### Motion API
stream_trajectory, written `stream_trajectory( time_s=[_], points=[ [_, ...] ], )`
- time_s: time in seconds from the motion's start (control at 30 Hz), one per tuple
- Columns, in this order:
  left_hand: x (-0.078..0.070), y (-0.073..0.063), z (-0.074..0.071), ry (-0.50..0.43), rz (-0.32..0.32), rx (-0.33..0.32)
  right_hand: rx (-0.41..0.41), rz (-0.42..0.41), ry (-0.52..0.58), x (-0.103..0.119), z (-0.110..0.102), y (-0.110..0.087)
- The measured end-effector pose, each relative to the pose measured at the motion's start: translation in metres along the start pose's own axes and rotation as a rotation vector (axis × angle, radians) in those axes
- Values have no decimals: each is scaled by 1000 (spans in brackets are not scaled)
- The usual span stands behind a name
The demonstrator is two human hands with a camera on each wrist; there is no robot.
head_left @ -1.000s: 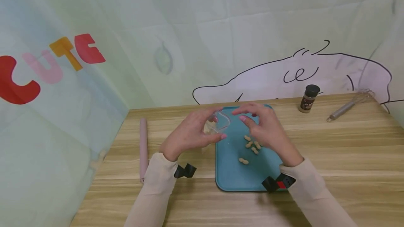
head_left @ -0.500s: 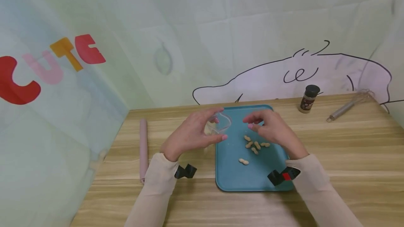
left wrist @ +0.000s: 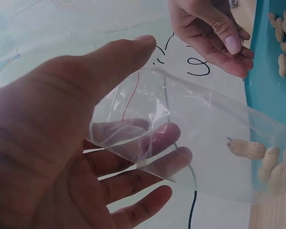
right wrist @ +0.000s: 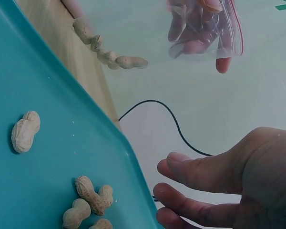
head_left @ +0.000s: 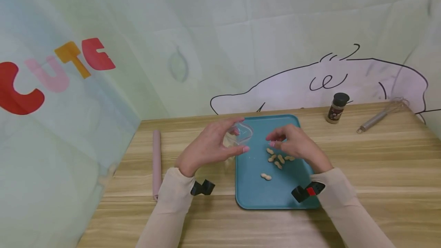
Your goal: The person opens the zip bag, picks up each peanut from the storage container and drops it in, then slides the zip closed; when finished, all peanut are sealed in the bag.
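Observation:
My left hand [head_left: 208,148] holds a clear zip bag [head_left: 245,132] by its mouth, which stands spread. Several peanuts [left wrist: 246,149] in their shells lie in the bottom of the bag. Over the blue tray [head_left: 265,196], my right hand [head_left: 296,146] hovers with loosely bent fingers and thumb apart, nothing visible between them in the right wrist view. Just below it lies a loose group of peanuts [head_left: 281,159]. A single peanut [head_left: 266,176] sits apart, closer to the tray's near edge.
A mauve roll [head_left: 156,163] lies along the table's left side. Behind the tray to the right stands a black-capped seasoning jar [head_left: 335,109], with a whisk [head_left: 375,119] beyond it. A printed curtain [head_left: 193,41] hangs at the table's back edge.
My right hand has drawn away from the bag mouth to the right, then sunk slightly toward the peanuts. The left hand and bag have barely moved.

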State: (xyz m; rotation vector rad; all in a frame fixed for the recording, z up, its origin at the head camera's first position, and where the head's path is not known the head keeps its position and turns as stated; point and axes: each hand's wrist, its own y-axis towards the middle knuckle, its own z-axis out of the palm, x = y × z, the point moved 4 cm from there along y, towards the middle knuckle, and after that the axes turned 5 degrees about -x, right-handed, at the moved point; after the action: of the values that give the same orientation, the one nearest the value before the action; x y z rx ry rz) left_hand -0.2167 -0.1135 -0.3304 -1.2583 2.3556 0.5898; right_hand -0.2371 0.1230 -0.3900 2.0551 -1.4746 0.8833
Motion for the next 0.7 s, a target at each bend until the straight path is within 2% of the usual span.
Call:
stream_trajectory(
  time_s=[0.37, 0.7],
  points=[
    [0, 1, 1, 3, 2, -2, 1, -2, 3, -5, 2, 4],
    [-1, 0, 0, 7, 4, -6, 47, 96, 25, -11, 13, 6]
  ],
)
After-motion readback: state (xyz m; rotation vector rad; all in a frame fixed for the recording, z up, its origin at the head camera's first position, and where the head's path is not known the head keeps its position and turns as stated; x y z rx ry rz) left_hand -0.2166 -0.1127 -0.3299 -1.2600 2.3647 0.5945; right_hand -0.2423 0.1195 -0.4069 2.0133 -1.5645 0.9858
